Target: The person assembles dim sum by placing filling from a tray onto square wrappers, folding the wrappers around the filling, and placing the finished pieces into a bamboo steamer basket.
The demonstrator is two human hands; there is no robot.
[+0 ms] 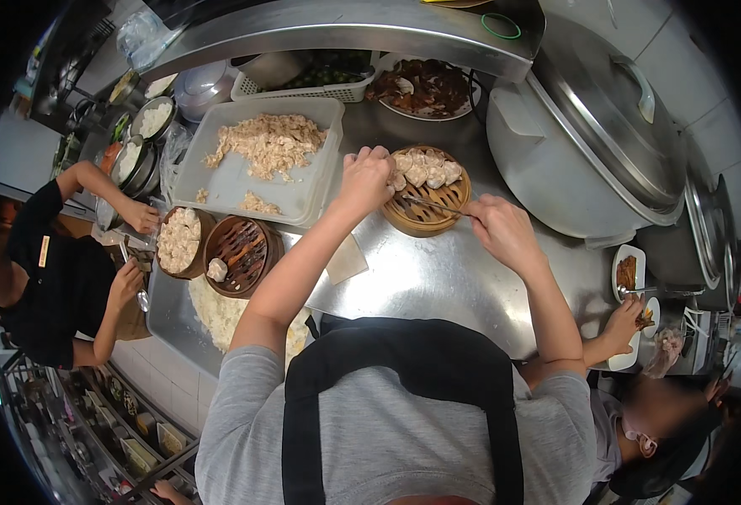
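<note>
A round bamboo steamer (438, 220) stands on the steel counter ahead of me, with several pale, pleated dumplings (427, 168) along its far side. My left hand (366, 180) is at the steamer's left rim. Its fingers are curled closed on a dumpling there, though the fingertips are partly hidden. From the right, my right hand (502, 225) grips a thin metal filling spatula (432, 204), whose blade reaches over the slats toward the left hand. A square wrapper-like sheet (347, 260) lies on the counter below my left forearm.
Left of me are a plastic tub (324, 160) of minced filling, a full steamer (178, 241) and another steamer (244, 289) with one dumpling. A large lidded pot (539, 160) stands at right. Co-workers' hands (140, 216) work at left and at right. A steel shelf (345, 40) overhangs the back.
</note>
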